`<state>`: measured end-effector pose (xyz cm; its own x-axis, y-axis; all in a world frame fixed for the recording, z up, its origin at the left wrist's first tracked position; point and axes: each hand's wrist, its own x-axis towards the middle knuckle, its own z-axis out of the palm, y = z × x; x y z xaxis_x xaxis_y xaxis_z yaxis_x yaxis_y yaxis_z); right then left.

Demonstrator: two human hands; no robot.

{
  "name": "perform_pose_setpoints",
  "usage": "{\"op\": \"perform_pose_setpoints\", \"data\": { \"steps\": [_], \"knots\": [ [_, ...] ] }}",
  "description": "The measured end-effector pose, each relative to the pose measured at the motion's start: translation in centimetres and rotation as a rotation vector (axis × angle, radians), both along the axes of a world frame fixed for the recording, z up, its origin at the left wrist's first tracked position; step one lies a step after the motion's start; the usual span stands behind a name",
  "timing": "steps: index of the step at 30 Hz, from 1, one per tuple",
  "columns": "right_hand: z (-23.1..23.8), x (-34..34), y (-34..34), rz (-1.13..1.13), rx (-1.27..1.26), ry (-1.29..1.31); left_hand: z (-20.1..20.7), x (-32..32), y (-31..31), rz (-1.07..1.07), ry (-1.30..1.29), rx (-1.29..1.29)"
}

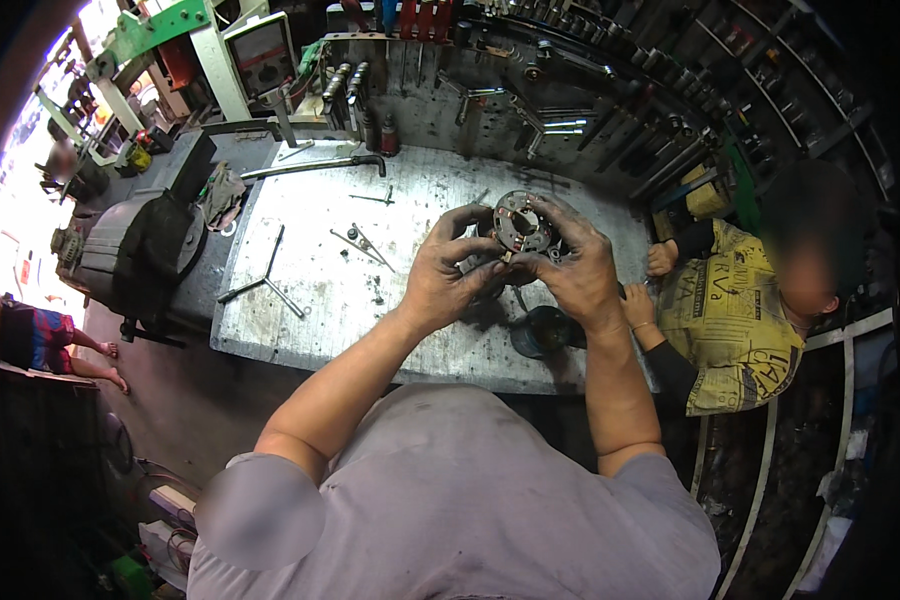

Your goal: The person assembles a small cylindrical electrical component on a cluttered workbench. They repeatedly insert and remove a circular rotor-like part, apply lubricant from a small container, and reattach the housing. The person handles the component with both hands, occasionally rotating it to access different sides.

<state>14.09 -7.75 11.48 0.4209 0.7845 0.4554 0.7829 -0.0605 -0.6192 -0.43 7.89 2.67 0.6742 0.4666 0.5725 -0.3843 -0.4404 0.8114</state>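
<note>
Above the workbench, both my hands grip a round metal brush plate (538, 241), which has a central hole and small copper-coloured parts on its face. The fingers and thumb of my left hand (440, 268) close on its left side. My right hand (582, 275) curls around the right side, its thumb near the lower edge. My fingertips are blackened, and part of the rim is hidden behind them. Below my right hand, a dark round housing (542, 332) stands on the bench's near part. Other dark parts under my hands are too shadowed to make out.
On the metal bench (320, 300) lie a three-armed wrench (268, 277), a long bar (310, 166) and several small loose parts. A heavy dark machine (140, 240) stands left. At right, a person in a yellow shirt (725, 310) has hands at the bench edge. Tools hang behind.
</note>
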Motion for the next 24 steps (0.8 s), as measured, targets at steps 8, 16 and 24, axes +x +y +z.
{"op": "perform_pose_setpoints", "data": {
  "steps": [8, 16, 24],
  "knots": [
    [0.5, 0.1, -0.2, 0.019, 0.003, -0.213, 0.3, -0.4, -0.6, 0.076, -0.015, 0.017],
    [0.8, 1.4, 0.1, 0.103, -0.069, -0.142, -0.2, -0.1, -1.0, 0.163, -0.07, -0.018],
    [-0.6, 2.2, 0.5, 0.154, -0.037, 0.131, -1.0, 0.2, -1.0, 0.172, -0.1, -0.003]
  ]
}}
